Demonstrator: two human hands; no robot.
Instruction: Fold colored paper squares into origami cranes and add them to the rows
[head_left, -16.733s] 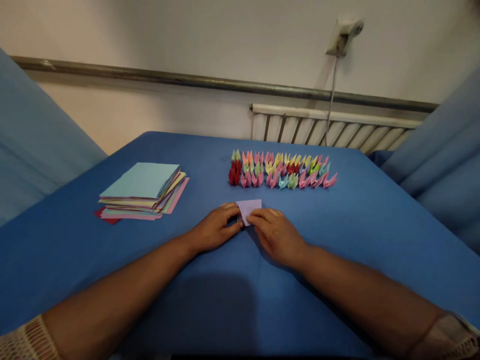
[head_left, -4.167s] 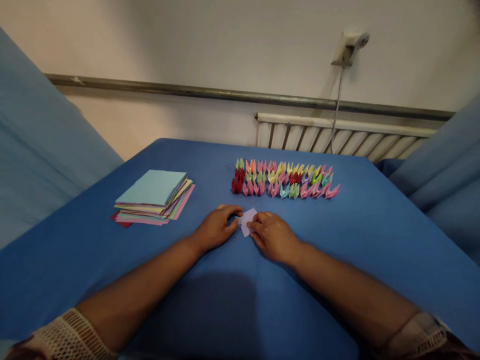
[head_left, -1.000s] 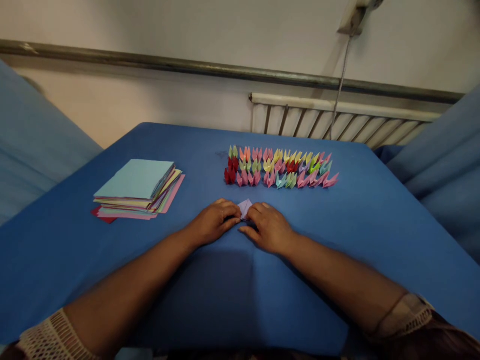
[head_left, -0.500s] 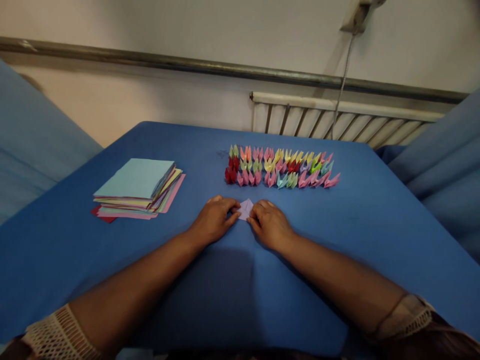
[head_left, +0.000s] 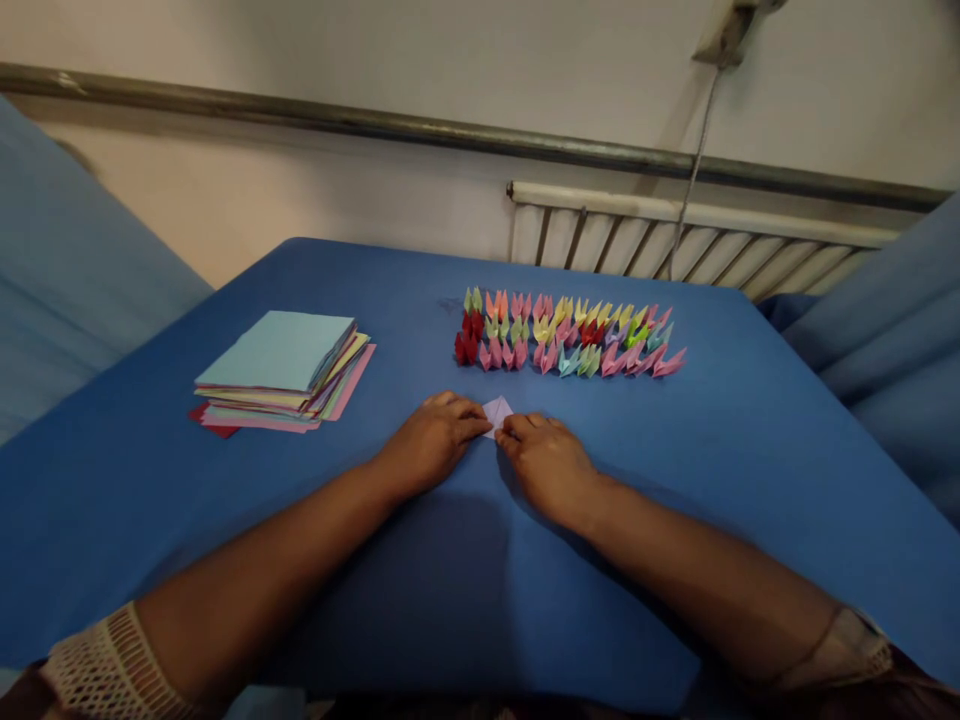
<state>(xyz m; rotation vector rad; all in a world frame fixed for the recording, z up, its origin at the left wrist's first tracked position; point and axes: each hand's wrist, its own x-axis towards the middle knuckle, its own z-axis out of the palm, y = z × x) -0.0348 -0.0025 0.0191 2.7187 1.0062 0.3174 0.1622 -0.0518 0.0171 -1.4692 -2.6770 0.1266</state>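
The left hand and right hand pinch opposite sides of the small lilac paper between them. This looks like a folding step; next seems to call for aligning edges and pressing the crease.

Radiator, curtains and wall socket show an indoor room.

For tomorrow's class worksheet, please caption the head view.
Left hand and right hand on a lilac paper, rows of folded shapes beyond and a paper stack to the left.
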